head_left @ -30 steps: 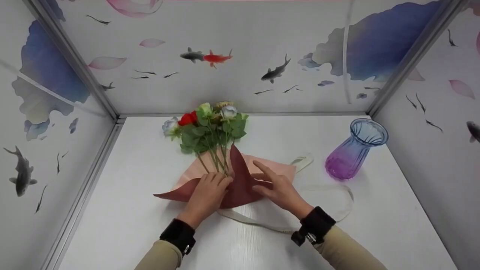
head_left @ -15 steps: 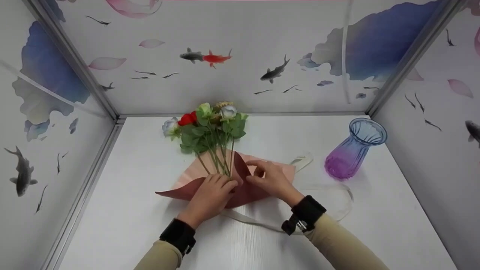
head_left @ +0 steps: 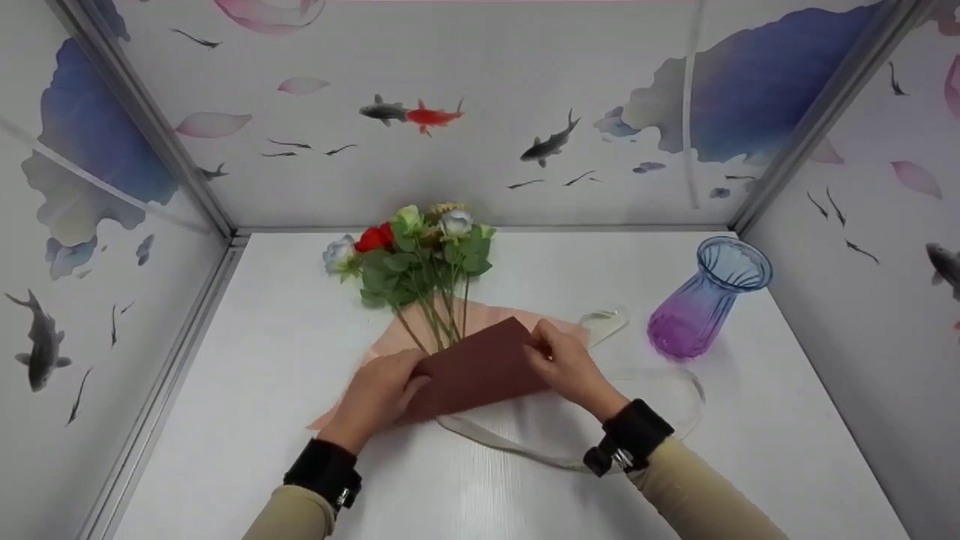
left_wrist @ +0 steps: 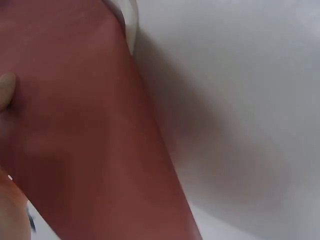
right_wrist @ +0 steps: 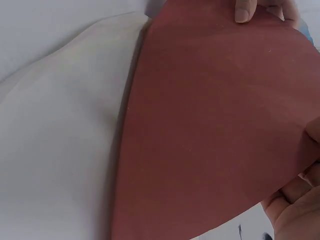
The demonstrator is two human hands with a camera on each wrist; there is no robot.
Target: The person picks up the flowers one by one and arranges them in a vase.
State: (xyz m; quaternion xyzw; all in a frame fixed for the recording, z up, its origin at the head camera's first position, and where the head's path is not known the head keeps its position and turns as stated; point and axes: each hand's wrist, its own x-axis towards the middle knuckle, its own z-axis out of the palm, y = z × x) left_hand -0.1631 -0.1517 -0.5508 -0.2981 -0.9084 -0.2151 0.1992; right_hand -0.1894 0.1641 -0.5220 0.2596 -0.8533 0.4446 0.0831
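Note:
A sheet of wrapping paper [head_left: 480,367], maroon outside and pale pink inside, has its near side folded up over the stems of several artificial flowers [head_left: 427,259]. Blooms in red, white-blue and pale green point to the far wall. My left hand [head_left: 379,394] grips the fold's left part, thumb on the maroon face. At the raised right corner, my right hand [head_left: 574,367] pinches the paper edge between thumb and fingers. In the right wrist view, the right hand [right_wrist: 297,210] shows at the maroon sheet's edge. The lower stem ends are hidden behind the fold.
A cream ribbon [head_left: 510,448] loops from under the paper toward the right. A blue-to-purple glass vase [head_left: 705,307] stands at the right of the white table [head_left: 225,420]. Printed walls [head_left: 480,172] enclose the left, back and right sides.
My left hand has moved left, from the stems onto the paper. My right hand has pulled the curled corner right and the maroon fold now lies flatter across the stems. Flowers and vase stay put.

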